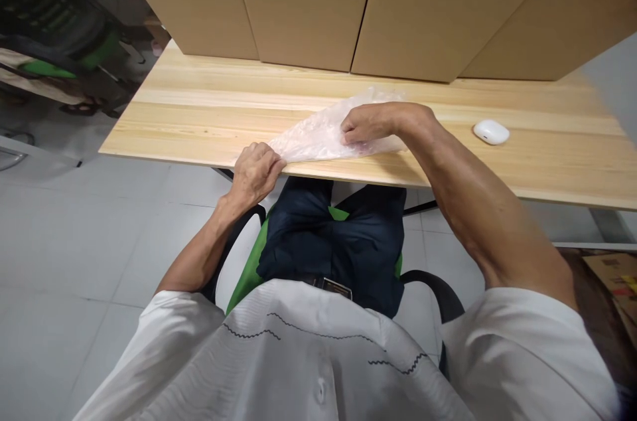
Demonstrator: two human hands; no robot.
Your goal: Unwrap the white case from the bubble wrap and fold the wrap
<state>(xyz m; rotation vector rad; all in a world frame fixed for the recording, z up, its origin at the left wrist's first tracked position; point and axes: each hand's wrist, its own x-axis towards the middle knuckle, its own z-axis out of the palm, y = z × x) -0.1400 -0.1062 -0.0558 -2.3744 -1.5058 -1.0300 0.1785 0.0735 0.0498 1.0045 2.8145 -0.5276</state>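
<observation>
A sheet of translucent bubble wrap (pixel 318 132) lies near the front edge of the wooden table, narrowing toward its left end. My left hand (pixel 255 172) is closed on that narrow left end at the table's edge. Over the wrap's right half, my right hand (pixel 365 123) is curled with its knuckles toward the left, gripping or pressing the wrap. A faint pinkish patch shows beneath the right hand; I cannot make out what it is. The right fingertips are mostly hidden.
Several large cardboard boxes (pixel 303 9) stand in a row along the back of the wooden table (pixel 199 102). A white earbud case (pixel 491 132) sits to the right of my right forearm. A green and black chair (pixel 64 62) stands at the far left.
</observation>
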